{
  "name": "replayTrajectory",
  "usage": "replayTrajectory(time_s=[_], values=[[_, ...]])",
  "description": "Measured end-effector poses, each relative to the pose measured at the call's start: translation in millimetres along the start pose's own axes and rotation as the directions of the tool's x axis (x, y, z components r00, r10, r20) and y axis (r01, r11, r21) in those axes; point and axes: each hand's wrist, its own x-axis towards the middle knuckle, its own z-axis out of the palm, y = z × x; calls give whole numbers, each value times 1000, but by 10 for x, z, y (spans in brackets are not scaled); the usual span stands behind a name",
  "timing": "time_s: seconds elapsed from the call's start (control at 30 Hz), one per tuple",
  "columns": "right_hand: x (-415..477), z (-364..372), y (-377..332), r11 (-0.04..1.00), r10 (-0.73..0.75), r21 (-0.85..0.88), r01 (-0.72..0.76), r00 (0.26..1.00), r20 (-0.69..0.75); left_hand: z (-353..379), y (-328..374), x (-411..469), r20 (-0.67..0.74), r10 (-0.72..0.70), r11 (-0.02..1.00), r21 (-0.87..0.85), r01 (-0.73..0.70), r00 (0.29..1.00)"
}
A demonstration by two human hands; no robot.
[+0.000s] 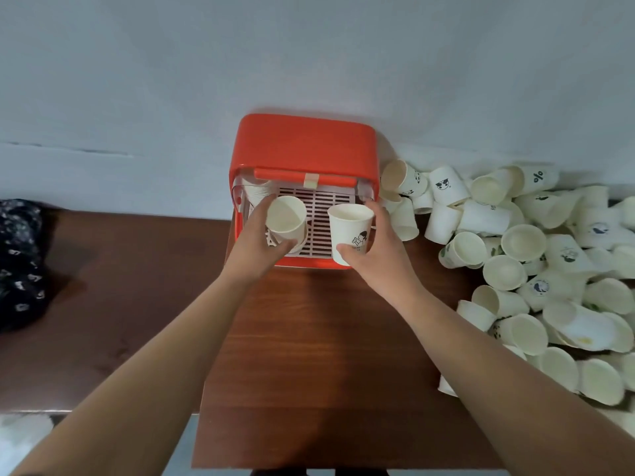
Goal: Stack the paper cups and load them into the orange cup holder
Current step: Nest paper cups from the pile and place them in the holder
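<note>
Two hands meet at the centre of the frame, in front of the orange cup holder (305, 142), which stands on the brown table (309, 338) against a pale wall. The left hand (254, 238) curls round a plain paper cup (287, 218), tilted with its mouth toward the camera, over the left part of the holder's slatted tray (321, 214). The right hand (381, 245) grips a printed cup (348, 231), upright, at the tray's right edge. A heap of loose cups (532, 262) fills the right of the frame, on the table beside the holder. A dark patterned cloth (20, 262) lies at the left edge.
</note>
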Motion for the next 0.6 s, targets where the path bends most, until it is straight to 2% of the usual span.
replayTrajectory(time_s=[0.1,0.17,0.27,0.4,0.6], values=[[14,52,-8,1000,16,15,-16,1000,-1,42,-129,51,67,18,988,154,-29,998],[35,100,-8,999,24,27,-24,1000,-1,61,-237,64,125,-47,977,213,19,991],[79,186,-5,994,65,84,-65,998,5,42,-309,43,201,-121,981,174,86,972],[164,320,-19,985,66,158,-66,998,3,-8,-380,69,218,-153,982,139,124,964],[244,571,-94,989,11,148,-14,1000,18,-103,-406,72,245,-190,982,52,183,951]])
